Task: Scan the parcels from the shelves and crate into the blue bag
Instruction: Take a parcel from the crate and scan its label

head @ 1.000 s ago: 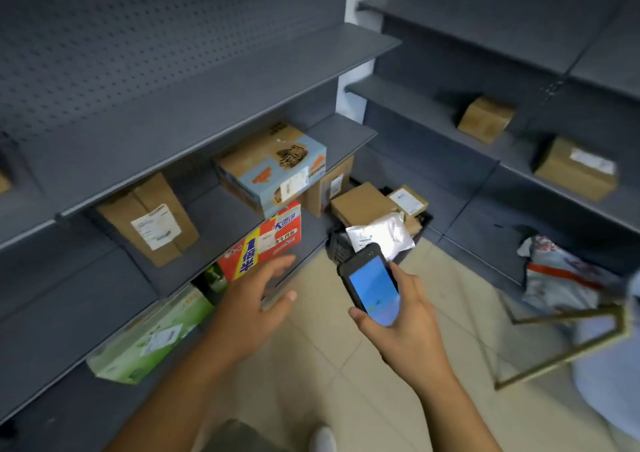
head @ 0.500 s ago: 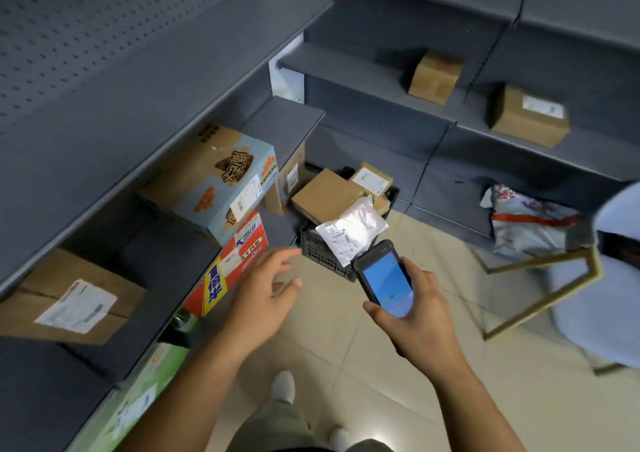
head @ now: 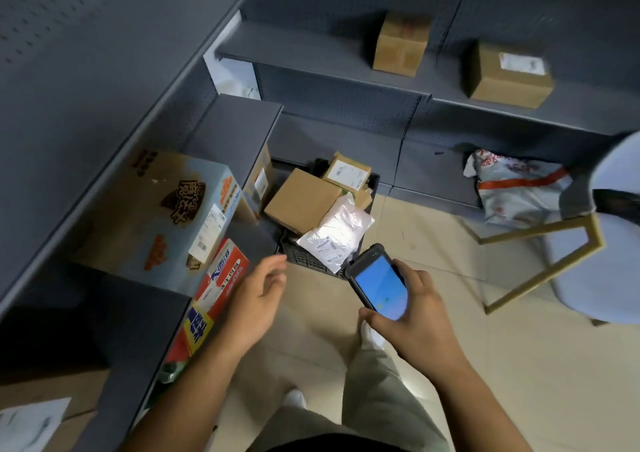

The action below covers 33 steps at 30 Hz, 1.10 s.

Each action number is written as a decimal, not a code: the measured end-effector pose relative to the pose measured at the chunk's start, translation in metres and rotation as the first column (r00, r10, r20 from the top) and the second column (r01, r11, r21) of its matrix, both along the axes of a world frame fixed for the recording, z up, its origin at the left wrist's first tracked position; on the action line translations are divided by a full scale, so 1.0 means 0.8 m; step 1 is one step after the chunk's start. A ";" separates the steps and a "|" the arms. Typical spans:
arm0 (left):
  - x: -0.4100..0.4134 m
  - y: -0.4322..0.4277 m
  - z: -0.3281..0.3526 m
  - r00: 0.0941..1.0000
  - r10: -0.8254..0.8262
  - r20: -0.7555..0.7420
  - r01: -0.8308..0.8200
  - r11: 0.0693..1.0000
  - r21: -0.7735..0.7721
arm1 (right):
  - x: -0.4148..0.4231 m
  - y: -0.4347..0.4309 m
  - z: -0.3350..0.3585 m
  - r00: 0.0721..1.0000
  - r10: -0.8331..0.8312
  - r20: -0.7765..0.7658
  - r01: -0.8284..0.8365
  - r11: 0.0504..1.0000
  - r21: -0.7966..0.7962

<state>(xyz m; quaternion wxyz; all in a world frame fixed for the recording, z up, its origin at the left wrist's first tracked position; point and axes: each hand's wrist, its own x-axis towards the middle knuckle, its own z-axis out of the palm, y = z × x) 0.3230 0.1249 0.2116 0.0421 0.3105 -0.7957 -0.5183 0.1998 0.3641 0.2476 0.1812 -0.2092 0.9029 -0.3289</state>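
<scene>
Fingers (head: 273,268) of the left hand (head: 258,299) are spread loose and hold nothing, reaching toward the black crate (head: 304,259). The right hand (head: 419,330) grips the scanner (head: 379,287), thumb across its lit screen.

Over the last 1 second the person has closed in on the crate: it was well beyond the hands, and now its near wall sits just ahead of both. The left hand has stayed empty and the scanner has not left the right. I judge the next parcel will come from the crate, not the shelves.

Top of the crate's pile is a white mailer (head: 337,232), label up, hanging over the near rim just beside the scanner's tip. Behind it in the crate lie a plain brown box (head: 301,200) and a small labelled box (head: 348,173).

Left of the crate, the shelf end and a red-and-white carton (head: 221,292) crowd the left wrist, so a lift should go up and to the right. Right of the crate the floor is open as far as the gold frame (head: 540,275) that seems to carry the blue bag (head: 620,278).
</scene>
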 end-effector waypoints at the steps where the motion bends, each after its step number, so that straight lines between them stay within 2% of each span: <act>1: -0.018 -0.002 -0.003 1.000 0.000 0.017 0.000 1.000 -0.017 | -0.020 -0.003 -0.002 1.000 0.011 0.003 -0.011 1.000 -0.007; 6: -0.099 -0.005 -0.007 0.993 0.029 0.114 -0.025 0.999 -0.041 | -0.129 -0.017 -0.013 1.000 0.027 0.009 -0.027 0.998 -0.062; 13: -0.170 -0.005 -0.025 0.974 0.114 0.194 -0.103 0.993 -0.061 | -0.254 -0.044 -0.053 0.994 0.095 0.045 -0.095 0.995 0.003; 18: -0.214 -0.008 -0.070 0.928 0.029 0.371 -0.006 0.998 -0.065 | -0.295 -0.073 -0.100 0.987 0.143 0.071 -0.148 0.986 0.071; 22: -0.256 -0.042 -0.127 0.892 -0.025 0.452 0.067 0.995 -0.079 | -0.312 -0.085 -0.157 0.994 0.092 0.058 -0.099 0.987 0.123; 27: -0.289 -0.117 -0.214 0.831 -0.047 0.554 0.138 0.983 -0.124 | -0.315 -0.104 -0.232 0.988 -0.121 0.091 0.112 0.989 0.095; 33: -0.315 -0.164 -0.349 0.785 -0.116 0.608 0.176 0.984 -0.040 | -0.319 -0.142 -0.328 0.987 -0.120 0.109 0.108 0.987 0.117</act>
